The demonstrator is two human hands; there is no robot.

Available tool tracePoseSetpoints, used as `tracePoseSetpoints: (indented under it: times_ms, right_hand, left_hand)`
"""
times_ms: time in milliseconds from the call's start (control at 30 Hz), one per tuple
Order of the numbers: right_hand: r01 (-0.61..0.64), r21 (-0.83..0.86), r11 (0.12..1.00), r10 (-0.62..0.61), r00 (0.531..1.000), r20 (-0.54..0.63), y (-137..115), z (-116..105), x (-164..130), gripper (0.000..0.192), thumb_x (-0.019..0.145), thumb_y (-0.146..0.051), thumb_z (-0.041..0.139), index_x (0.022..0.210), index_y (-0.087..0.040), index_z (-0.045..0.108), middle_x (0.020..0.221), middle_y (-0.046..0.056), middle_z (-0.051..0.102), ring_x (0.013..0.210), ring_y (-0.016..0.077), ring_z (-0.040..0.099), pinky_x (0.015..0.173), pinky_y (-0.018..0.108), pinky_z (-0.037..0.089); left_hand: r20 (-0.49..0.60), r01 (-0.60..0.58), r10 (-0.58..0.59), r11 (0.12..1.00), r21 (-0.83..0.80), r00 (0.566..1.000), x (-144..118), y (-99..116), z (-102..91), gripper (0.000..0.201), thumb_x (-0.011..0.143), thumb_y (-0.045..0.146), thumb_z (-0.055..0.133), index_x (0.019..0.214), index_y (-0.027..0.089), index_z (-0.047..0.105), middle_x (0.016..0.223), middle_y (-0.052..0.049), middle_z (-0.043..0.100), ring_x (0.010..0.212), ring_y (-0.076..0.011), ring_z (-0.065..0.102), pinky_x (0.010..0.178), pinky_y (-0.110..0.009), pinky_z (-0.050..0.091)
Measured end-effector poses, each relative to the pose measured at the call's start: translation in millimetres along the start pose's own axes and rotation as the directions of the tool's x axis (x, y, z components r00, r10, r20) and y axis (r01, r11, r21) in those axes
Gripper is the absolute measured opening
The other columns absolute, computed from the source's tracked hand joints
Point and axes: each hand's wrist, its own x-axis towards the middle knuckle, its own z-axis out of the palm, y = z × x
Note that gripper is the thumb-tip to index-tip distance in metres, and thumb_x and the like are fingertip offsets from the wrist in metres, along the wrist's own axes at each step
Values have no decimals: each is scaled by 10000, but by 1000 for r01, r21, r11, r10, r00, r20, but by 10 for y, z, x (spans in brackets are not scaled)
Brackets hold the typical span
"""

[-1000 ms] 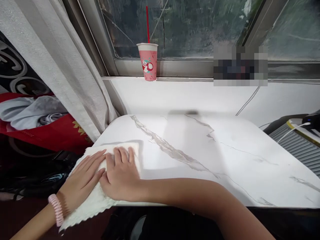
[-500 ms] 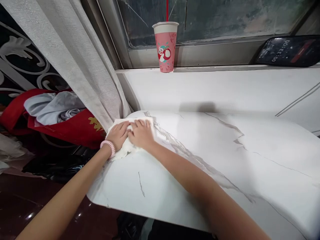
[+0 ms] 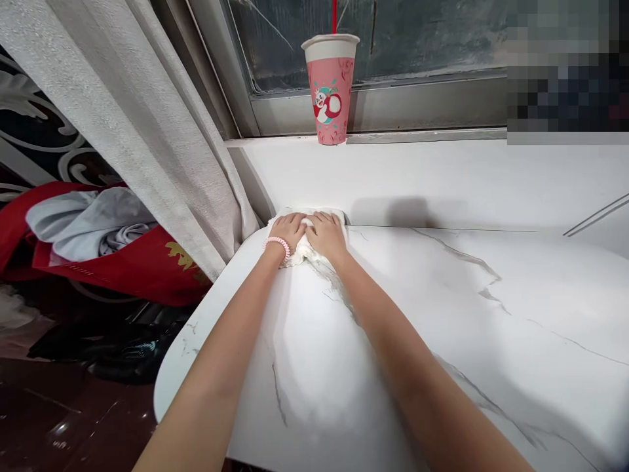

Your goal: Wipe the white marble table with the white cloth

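Note:
Both arms stretch forward over a white marble-patterned table (image 3: 422, 308). My left hand (image 3: 289, 231), with a pink coil band on its wrist, and my right hand (image 3: 327, 235) lie side by side, pressed flat on a white cloth (image 3: 301, 254). The cloth is bunched under them at the table's far left edge, against the white ledge (image 3: 442, 177). Most of the cloth is hidden by the hands.
A pink paper cup (image 3: 330, 88) with a red straw stands on the window sill just beyond the hands. A grey curtain (image 3: 142, 124) hangs at the left. Red and grey fabric (image 3: 98, 242) is piled left of the table. A thin cable (image 3: 594, 215) crosses the ledge at right.
Both hands have pushed the cloth away from me, from the table's near left corner to its far left edge by the ledge. The cloth has gone from spread flat to bunched.

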Motion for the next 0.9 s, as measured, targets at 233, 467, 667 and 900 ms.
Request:
tracePoseSetpoints:
  times_ms: [233, 467, 667, 900]
  right_hand:
    - [-6, -42, 999, 7, 1000, 22, -96, -186, -384, 389, 955, -169, 400, 1290, -114, 592, 1403, 126, 560, 1341, 244, 435, 1172, 449, 192]
    - [45, -53, 998, -38, 993, 115, -252, -601, -1140, 418, 959, -193, 408, 1342, -127, 562, 1446, 114, 522, 1373, 239, 407, 1193, 448, 183]
    - [158, 0, 987, -157, 977, 145, -424, -1104, -2177, 467, 953, -242, 404, 1390, -121, 516, 1474, 132, 486, 1397, 261, 372, 1201, 506, 197]
    - [189, -21, 982, -181, 962, 203, -316, -1598, -2796, 488, 955, -269, 388, 1408, -127, 501, 1478, 139, 478, 1414, 271, 353, 1213, 529, 194]
  left_hand:
    - [-3, -26, 26, 999, -40, 1000, -353, 225, -74, 428, 977, 267, 283, 1331, 180, 508, 1414, -108, 547, 1320, -236, 477, 1135, -450, 319]
    - [-22, -25, 26, 999, 24, 999, -1155, 694, -225, 472, 976, 291, 265, 1360, 142, 494, 1442, -140, 521, 1355, -269, 450, 1162, -476, 285]
    - [-100, -161, 164, 986, 42, 981, -2184, 1164, -328, 522, 979, 343, 248, 1399, 121, 464, 1454, -168, 503, 1377, -310, 425, 1158, -531, 290]
    - [-127, -236, 235, 972, 6, 964, -2645, 1776, -364, 559, 976, 343, 240, 1448, 97, 411, 1457, -210, 486, 1409, -342, 379, 1153, -587, 279]
